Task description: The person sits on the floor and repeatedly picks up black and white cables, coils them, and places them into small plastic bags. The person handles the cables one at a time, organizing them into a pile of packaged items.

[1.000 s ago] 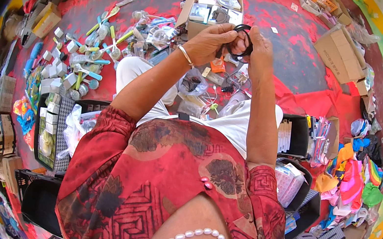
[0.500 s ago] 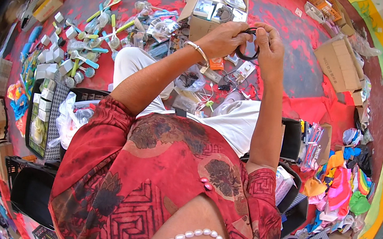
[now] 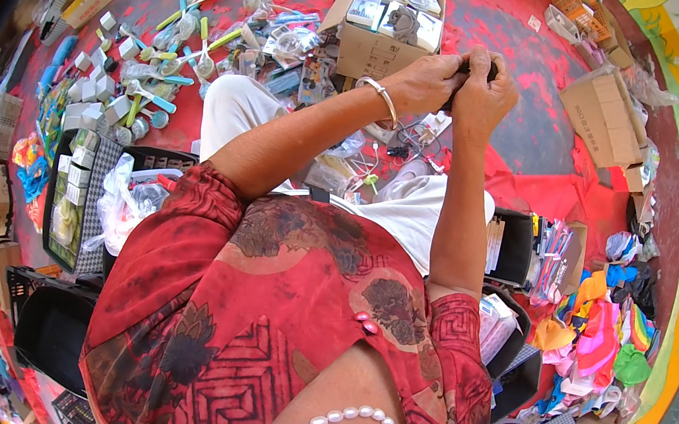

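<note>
My left hand (image 3: pixel 427 82), its wrist circled by a pale bangle, meets my right hand (image 3: pixel 481 100) out in front of me. Both are closed, fingers bent in against a looped black cord (image 3: pixel 460 79). Only a dark bit of it shows between them; the rest is covered by my fingers. Just beyond the hands stands an open cardboard box (image 3: pixel 372 54) with small boxes and packages in it. Below the hands, between my knees, lie white cables (image 3: pixel 361 170) and a white power strip (image 3: pixel 431 127).
Measuring spoons and scoops (image 3: pixel 197 50) and small white boxes (image 3: pixel 94 90) are strewn at the left. Black bins (image 3: pixel 57 341) flank me. Colourful cloth (image 3: pixel 603 326) is heaped at the right, below a tilted carton (image 3: pixel 604 116). Red, torn covering lies on the floor (image 3: pixel 542 93).
My hands have shifted slightly to the right and drawn together. The cord's loop, plainly seen before, is now mostly hidden in my fingers.
</note>
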The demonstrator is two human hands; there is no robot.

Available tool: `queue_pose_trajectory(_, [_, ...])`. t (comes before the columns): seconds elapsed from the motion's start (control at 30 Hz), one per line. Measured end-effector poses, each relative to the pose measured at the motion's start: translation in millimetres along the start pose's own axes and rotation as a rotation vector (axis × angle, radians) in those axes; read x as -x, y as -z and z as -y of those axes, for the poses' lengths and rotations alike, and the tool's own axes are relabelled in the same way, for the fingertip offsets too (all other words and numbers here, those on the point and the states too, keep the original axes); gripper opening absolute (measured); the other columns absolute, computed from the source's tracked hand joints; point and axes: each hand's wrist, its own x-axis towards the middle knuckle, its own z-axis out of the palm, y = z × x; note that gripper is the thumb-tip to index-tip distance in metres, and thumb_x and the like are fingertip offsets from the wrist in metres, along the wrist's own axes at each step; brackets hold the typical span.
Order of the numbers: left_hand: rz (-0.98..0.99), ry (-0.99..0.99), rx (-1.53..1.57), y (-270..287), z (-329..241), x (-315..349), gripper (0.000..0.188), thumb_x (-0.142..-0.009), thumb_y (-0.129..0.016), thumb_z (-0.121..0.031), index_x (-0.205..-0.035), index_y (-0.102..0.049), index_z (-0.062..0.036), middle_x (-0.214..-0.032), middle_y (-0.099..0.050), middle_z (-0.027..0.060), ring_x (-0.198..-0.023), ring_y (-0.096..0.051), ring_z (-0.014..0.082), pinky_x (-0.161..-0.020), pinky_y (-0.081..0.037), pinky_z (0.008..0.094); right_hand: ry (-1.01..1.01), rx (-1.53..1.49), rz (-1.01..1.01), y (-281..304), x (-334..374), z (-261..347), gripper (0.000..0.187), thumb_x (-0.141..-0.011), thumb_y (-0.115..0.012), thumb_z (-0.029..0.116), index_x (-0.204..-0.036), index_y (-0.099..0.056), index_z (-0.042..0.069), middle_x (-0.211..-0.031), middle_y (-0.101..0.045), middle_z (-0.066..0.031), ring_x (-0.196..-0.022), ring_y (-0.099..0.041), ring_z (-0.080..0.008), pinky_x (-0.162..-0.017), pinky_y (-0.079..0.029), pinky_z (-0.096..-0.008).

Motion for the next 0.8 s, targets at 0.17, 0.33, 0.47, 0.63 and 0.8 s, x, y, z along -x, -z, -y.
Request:
queue_pose_trajectory(0.17, [0.148, 0.192, 0.306, 6.0, -2.8, 3.4, 0.025, -0.087, -0.045, -0.014, -0.104, -0.052, 0.0030, -0.084, -0.052, 0.0025, -0.074, -0.048, 0.0102, -0.064, -0.040, 0.0213, 0.061, 0.165, -0.037, 0.6, -5.9, -6.2, 0.026, -0.082, -0.054, 0.019, -0.066, -0.059, -0.001, -0.056, -0.058, -0.0087, -0.051, -0.054, -0.0159, -0.051, -0.042, -0.0303])
queue_pose_trajectory(0.33, [0.235, 0.251, 0.371, 21.5, -11.0, 22.0, 0.022, -0.089, -0.046, -0.017, -0.101, -0.052, 0.0003, -0.085, -0.053, 0.0020, -0.073, -0.048, 0.0059, -0.063, -0.040, 0.0189, 0.052, 0.141, -0.024, 2.5, 0.4, -0.8, 0.027, -0.083, -0.052, 0.022, -0.068, -0.058, 0.000, -0.056, -0.057, -0.0122, -0.050, -0.056, -0.0225, -0.049, -0.041, -0.0349])
queue_pose_trajectory(0.47, [0.367, 0.350, 0.505, 29.0, -14.3, 25.4, 0.022, -0.091, -0.046, -0.023, -0.093, -0.053, -0.0031, -0.078, -0.057, 0.0035, -0.066, -0.056, 0.0075, -0.059, -0.046, 0.0202, 0.079, 0.082, 0.041, 2.4, 3.9, 2.0, 0.027, -0.084, -0.052, 0.022, -0.069, -0.060, 0.001, -0.056, -0.056, -0.0099, -0.052, -0.054, -0.0166, -0.050, -0.041, -0.0311])
queue_pose_trajectory(0.63, [0.336, 0.269, 0.324, 33.6, -13.9, 25.4, 0.019, -0.090, -0.047, -0.022, -0.088, -0.051, -0.0032, -0.072, -0.057, 0.0031, -0.055, -0.047, 0.0057, -0.049, -0.037, 0.0192, -0.112, -0.250, 0.281, 11.1, -3.9, 3.3, 0.023, -0.086, -0.049, 0.017, -0.077, -0.063, 0.000, -0.065, -0.060, -0.0041, -0.056, -0.052, -0.0099, -0.052, -0.040, -0.0251])
queue_pose_trajectory(0.8, [0.387, 0.208, 0.405, 30.0, -13.9, 23.0, 0.016, -0.089, -0.049, -0.020, -0.090, -0.050, -0.0033, -0.072, -0.057, 0.0064, -0.052, -0.042, 0.0050, -0.046, -0.033, 0.0194, -0.318, -0.687, 0.437, 23.1, -7.4, 9.1, 0.020, -0.086, -0.049, 0.014, -0.080, -0.062, 0.001, -0.070, -0.061, -0.0048, -0.054, -0.049, -0.0055, -0.046, -0.035, -0.0188])
